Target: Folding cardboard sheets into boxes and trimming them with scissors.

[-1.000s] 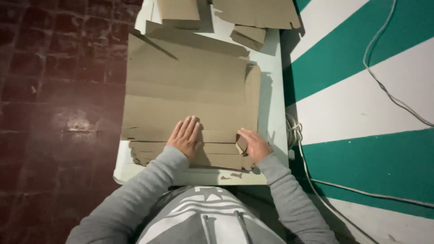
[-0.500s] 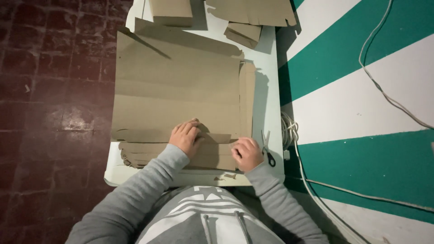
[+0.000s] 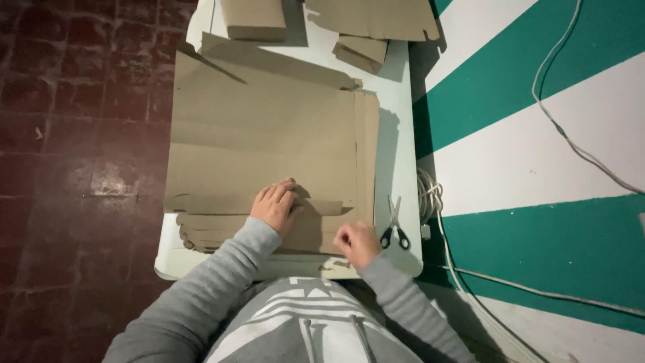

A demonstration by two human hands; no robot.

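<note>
Pressing flat on a narrow folded strip [image 3: 306, 205] of the big brown paper sheet [image 3: 262, 134], the left hand [image 3: 274, 207] has its fingers spread wide, palm down, holding nothing. Right hand [image 3: 358, 243] sits closed in a loose fist on the sheet's near right corner; cannot tell if it pinches the paper edge. Sheet lies straight ahead of both hands, covering most of the white desk [image 3: 400, 121], its long axis running left to right, the fold strip running the same way between the two hands. Left hand is nearer the fold; right hand is nearer the desk's front edge. More paper layers stick out below the sheet at near left [image 3: 201, 235]. Scissors [image 3: 394, 225] lie just beside the right hand, on bare desk, blades pointing away. Folded brown pieces [image 3: 254, 17] and [image 3: 361, 50] sit at the far end, well apart. No containers seen. White cables [image 3: 430, 195] hang off the desk's right side.
</note>
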